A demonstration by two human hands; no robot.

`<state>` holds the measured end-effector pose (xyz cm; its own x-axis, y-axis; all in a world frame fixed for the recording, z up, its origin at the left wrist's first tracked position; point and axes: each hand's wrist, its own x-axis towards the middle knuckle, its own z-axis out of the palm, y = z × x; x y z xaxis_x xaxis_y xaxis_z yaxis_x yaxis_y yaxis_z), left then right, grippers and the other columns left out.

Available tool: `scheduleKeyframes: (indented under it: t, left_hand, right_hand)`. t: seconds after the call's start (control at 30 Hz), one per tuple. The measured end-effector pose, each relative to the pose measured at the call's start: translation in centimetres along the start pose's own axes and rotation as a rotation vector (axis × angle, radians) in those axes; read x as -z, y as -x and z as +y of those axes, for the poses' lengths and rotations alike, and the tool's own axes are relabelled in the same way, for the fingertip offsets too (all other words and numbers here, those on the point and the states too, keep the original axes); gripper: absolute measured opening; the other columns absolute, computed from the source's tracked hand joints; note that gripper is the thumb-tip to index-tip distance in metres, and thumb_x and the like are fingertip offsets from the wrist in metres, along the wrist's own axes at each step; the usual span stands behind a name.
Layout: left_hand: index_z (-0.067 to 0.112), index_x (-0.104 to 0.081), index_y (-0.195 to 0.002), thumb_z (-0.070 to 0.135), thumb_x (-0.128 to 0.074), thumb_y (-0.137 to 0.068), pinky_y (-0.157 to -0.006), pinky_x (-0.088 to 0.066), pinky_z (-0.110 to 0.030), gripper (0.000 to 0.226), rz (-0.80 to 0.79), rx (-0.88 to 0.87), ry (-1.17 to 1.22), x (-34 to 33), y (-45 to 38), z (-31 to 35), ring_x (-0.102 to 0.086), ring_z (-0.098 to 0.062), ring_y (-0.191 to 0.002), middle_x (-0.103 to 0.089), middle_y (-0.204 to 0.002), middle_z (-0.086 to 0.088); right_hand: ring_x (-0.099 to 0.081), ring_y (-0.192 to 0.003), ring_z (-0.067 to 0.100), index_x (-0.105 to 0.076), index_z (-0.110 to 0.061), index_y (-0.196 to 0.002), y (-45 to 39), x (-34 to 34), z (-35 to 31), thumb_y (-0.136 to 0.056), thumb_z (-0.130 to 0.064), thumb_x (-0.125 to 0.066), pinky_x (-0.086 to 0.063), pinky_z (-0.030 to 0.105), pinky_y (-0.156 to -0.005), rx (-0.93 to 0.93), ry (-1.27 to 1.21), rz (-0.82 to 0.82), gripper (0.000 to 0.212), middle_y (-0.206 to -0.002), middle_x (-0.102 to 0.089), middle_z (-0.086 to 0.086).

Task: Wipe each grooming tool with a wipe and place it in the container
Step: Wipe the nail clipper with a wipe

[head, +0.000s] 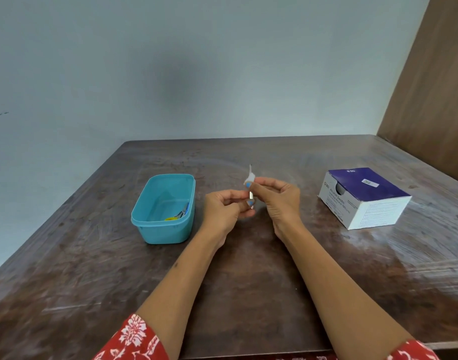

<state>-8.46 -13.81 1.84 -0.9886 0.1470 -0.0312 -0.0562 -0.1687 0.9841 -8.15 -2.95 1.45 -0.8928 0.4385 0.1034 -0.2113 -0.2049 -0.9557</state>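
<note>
- Centrally, fingertips point(248, 185) with blue-painted nails: pinched round a small white wipe point(250, 178), folded over the shaft of a slim silver metal grooming tool point(251, 195).
- Right hand point(277, 201): thumb and forefinger clamped on wipe and tool together, remaining fingers curled loosely behind.
- Left hand point(226, 209): fingers curled, gripping the tool's lower end; exact contact blurred, partly hidden.
- Tool: held roughly upright above the tabletop, between the two hands, thin tip showing above the wipe; kind too small to tell.
- Turquoise rectangular plastic container point(163, 207): lidless, just left of the left hand; inside, near corner, yellow-handled scissors-like tool point(174, 217) with another blue-and-silver item, details unclear.
- Purple-and-white cardboard box of alcohol swabs point(364, 197): well right of the right hand, opening facing the hands.
- Dark brown scuffed wooden table point(93, 268): bearing container and box.
- Red floral-print sleeves point(134, 339): at both near edges.
- Step judged in hand: wiping the silver tool, with earlier tools apparently already stowed.
- Next move, judged: wipe drawn along the full shaft, then grip shifted to the left hand alone, tool carried left and lowered into the container; no further loose tools visible on the table.
</note>
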Motion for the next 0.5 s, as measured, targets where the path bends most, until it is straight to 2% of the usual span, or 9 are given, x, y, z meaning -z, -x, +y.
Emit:
scheduleKeyframes:
  t: [0.07, 0.17, 0.27, 0.37, 0.5]
  left_hand:
    - [0.0, -0.067, -0.086, -0.011, -0.064, -0.077, -0.061, -0.059, -0.022, 0.014, -0.075, 0.054, 0.017, -0.12, 0.16, 0.03, -0.067, -0.014, -0.068, -0.067, -0.08, -0.01]
    - [-0.002, -0.067, -0.089, -0.012, -0.065, -0.077, -0.061, -0.058, -0.022, 0.016, -0.076, 0.043, -0.024, -0.44, 0.22, -0.21, -0.068, -0.015, -0.068, -0.067, -0.081, -0.012]
    - [-0.005, -0.066, -0.097, -0.01, -0.064, -0.078, -0.059, -0.057, -0.019, 0.02, 0.002, 0.0, -0.05, -0.49, 0.24, -0.32, -0.067, -0.016, -0.074, -0.067, -0.082, -0.01]
    - [-0.002, -0.067, -0.094, -0.009, -0.065, -0.078, -0.058, -0.057, -0.017, 0.017, 0.051, -0.033, -0.033, -0.15, 0.06, -0.13, -0.067, -0.015, -0.076, -0.067, -0.08, -0.006]
    - [0.0, -0.066, -0.084, -0.012, -0.064, -0.077, -0.06, -0.058, -0.022, 0.014, -0.072, 0.07, 0.004, 0.05, 0.15, 0.19, -0.066, -0.016, -0.071, -0.066, -0.079, -0.011]
  right_hand:
    - [-0.065, -0.06, 0.005, -0.07, -0.006, -0.078, -0.24, 0.17, -0.12, -0.068, -0.004, -0.08, -0.052, 0.014, -0.063, 0.018, -0.042, 0.072, 0.014, -0.062, -0.07, -0.003]
    - [-0.066, -0.061, 0.003, -0.07, -0.006, -0.08, -0.41, 0.4, -0.23, -0.069, -0.005, -0.079, -0.052, 0.013, -0.064, 0.036, -0.088, 0.121, 0.014, -0.067, -0.07, -0.001]
    - [-0.065, -0.06, 0.002, -0.07, -0.009, -0.077, -0.21, 0.19, -0.11, -0.069, -0.005, -0.079, -0.052, 0.014, -0.062, 0.02, -0.046, 0.062, 0.013, -0.062, -0.07, -0.004]
    - [-0.067, -0.062, 0.006, -0.07, -0.009, -0.077, 0.0, -0.1, 0.12, -0.068, -0.005, -0.08, -0.053, 0.017, -0.066, -0.01, 0.02, -0.026, 0.014, -0.061, -0.071, -0.003]
    - [-0.065, -0.059, 0.001, -0.07, -0.005, -0.081, -0.29, 0.07, -0.09, -0.069, -0.005, -0.08, -0.05, 0.012, -0.06, 0.0, -0.029, 0.061, 0.016, -0.062, -0.069, -0.004]
